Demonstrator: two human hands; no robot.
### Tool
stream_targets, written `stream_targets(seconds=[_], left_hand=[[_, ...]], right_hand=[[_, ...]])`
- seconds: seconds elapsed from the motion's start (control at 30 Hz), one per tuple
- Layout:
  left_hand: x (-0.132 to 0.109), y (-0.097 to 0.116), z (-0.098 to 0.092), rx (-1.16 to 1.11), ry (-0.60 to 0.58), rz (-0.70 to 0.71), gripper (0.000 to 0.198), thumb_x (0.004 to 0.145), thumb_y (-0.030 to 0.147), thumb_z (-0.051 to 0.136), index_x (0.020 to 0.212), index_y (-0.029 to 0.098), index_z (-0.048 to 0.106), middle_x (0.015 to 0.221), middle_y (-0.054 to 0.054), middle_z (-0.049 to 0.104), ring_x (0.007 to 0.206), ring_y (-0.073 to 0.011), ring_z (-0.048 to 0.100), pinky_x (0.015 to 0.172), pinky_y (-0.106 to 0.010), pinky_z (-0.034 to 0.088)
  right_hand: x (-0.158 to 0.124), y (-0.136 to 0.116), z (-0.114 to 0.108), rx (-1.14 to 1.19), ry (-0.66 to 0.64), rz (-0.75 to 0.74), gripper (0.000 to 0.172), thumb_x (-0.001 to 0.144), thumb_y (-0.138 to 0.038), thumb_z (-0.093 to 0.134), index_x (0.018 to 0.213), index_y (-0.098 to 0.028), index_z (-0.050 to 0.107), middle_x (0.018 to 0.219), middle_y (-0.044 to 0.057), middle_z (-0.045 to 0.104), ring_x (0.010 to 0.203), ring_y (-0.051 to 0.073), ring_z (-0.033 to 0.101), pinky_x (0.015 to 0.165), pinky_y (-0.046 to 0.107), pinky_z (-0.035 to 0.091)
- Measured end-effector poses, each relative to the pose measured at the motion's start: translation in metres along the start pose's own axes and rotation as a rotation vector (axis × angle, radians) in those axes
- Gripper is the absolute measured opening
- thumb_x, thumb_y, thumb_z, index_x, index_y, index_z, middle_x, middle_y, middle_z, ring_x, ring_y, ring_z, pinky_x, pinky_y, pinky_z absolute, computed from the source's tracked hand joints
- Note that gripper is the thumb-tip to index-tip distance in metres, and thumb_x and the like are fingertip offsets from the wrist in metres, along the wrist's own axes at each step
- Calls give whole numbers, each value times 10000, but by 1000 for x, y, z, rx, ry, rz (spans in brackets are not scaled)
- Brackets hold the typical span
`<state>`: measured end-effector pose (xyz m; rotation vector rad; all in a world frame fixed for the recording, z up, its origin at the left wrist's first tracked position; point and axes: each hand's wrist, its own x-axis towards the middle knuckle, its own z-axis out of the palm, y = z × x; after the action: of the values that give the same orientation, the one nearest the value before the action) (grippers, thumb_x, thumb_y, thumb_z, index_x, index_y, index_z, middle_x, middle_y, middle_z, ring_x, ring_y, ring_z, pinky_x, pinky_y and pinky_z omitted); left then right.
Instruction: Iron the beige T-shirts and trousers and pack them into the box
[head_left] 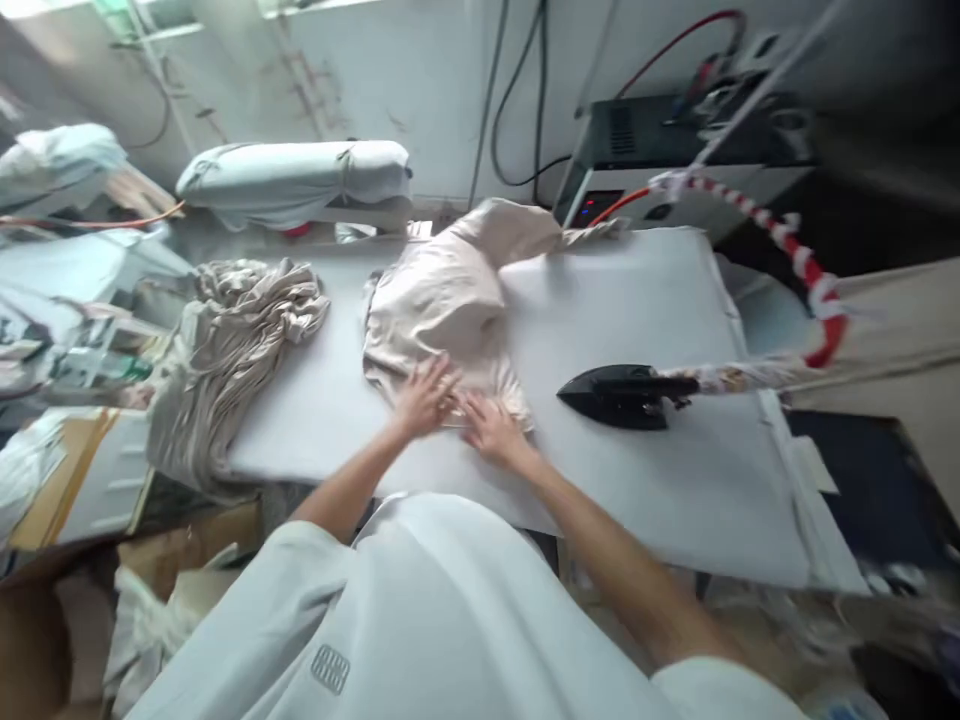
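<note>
A beige garment (450,300) lies rumpled across the white-covered ironing table (637,300), with part of it bunched toward the back. My left hand (426,397) rests on its near edge, fingers stretched out over the cloth. Close beside it, my right hand (491,428) lies on the same edge with its fingers extended. The fingertips of both hands almost meet, and the image is slightly blurred there. To the right, a black iron (622,397) sits on the table, its tip pointing left, apart from both hands.
A pile of beige garments (247,340) hangs over the table's left side. Behind stands a padded white roll (300,180). A red-and-white wrapped hose (799,255) runs from the iron toward a dark machine (622,140) at the back right. Boxes (82,480) stand at left.
</note>
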<state>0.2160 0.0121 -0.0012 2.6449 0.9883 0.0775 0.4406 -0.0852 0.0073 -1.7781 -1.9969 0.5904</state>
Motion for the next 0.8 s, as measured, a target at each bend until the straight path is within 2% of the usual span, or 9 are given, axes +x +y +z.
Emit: stream_targets(seconds=[0.07, 0.13, 0.23, 0.33, 0.4, 0.47, 0.6, 0.73, 0.8], left_hand=[[-31, 5, 22, -9, -41, -171, 645, 1044, 454, 699, 1645, 267, 552, 1766, -164, 434, 1662, -392, 348, 1351, -629, 291], [-52, 18, 37, -44, -23, -315, 566, 1055, 411, 665, 1595, 253, 599, 1708, -177, 512, 1644, -386, 381, 1341, -627, 301], [-35, 47, 43, -161, 69, -251, 381, 1067, 409, 651, 1386, 215, 725, 1435, -195, 698, 1424, -355, 603, 1240, -542, 457], [26, 80, 37, -239, 2, -40, 475, 970, 445, 805, 1376, 210, 727, 1329, -183, 713, 1248, -336, 683, 1101, -450, 561], [65, 94, 22, -221, -3, -86, 406, 932, 318, 834, 1305, 178, 763, 1280, -192, 717, 1163, -326, 707, 1022, -415, 582], [87, 92, -5, -249, 112, -191, 180, 960, 203, 749, 1117, 141, 812, 1138, -180, 731, 1013, -283, 720, 921, -368, 583], [66, 39, -99, -510, 256, -43, 266, 1006, 392, 734, 1017, 141, 820, 862, -51, 704, 790, -196, 653, 738, -277, 526], [-12, -53, -197, -383, 154, -15, 406, 969, 555, 754, 964, 155, 823, 764, -16, 681, 742, -185, 627, 698, -256, 474], [-61, -99, -218, -210, 176, -136, 329, 997, 485, 707, 1004, 183, 837, 848, -58, 745, 831, -223, 675, 771, -281, 501]], right_hand=[[-62, 23, 47, -36, -31, 57, 499, 1072, -356, 581, 1546, -227, 673, 1662, 152, 563, 1595, 353, 454, 1324, 589, 328], [-88, 51, 50, -89, 66, 222, 512, 1047, -316, 556, 1539, -241, 680, 1629, 164, 587, 1553, 362, 482, 1275, 555, 382], [-65, 87, 5, -65, -38, 392, 499, 919, -244, 659, 1403, -186, 763, 1394, 220, 717, 1305, 361, 637, 1079, 424, 504], [-22, 95, -51, 48, -213, 338, 269, 832, -176, 656, 1014, -181, 853, 1006, 142, 805, 958, 269, 712, 850, 307, 516], [2, 80, -81, 77, -170, 266, 224, 864, -210, 624, 893, -202, 845, 927, 86, 806, 907, 234, 710, 836, 288, 512], [28, 51, -105, 258, -14, 186, 265, 908, -284, 611, 960, -204, 858, 968, 68, 811, 932, 220, 714, 873, 294, 528], [91, -9, -141, 765, 251, -27, 374, 876, -383, 719, 1155, -163, 837, 895, 58, 767, 776, 188, 669, 744, 303, 542], [123, -11, -161, 206, 256, -38, 157, 793, -236, 801, 932, -168, 824, 861, 60, 721, 811, 190, 655, 806, 300, 523], [118, -4, -150, -26, 356, 90, 130, 817, -169, 727, 902, -144, 821, 951, 115, 730, 904, 228, 677, 874, 327, 526]])
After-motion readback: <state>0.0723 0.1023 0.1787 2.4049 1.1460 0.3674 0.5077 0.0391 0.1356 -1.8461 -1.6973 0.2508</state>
